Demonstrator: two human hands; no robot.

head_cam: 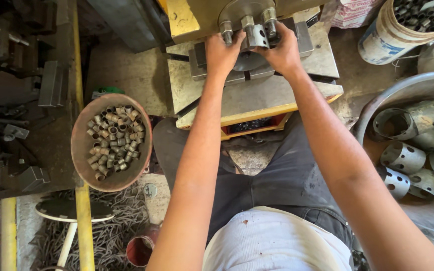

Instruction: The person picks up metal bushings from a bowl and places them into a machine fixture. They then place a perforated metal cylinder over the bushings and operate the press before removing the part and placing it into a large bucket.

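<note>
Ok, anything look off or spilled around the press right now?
Nothing spilled. Both hands, left hand and right hand, sit on the sleeve at the press. The bowl keeps its small tubes inside.

A rust-brown round metal bowl [84, 150] holds dull grey-tan short tube pieces [114, 140], the grey steel press block [257, 85] has a yellow-painted edge, silvery perforated metal cylinders [413, 145] bear round dark holes, and the person's trousers are dark grey under a white shirt.

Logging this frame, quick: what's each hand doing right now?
Left hand: fingers closed on the press die.
Right hand: closed on the perforated metal ring.
</note>
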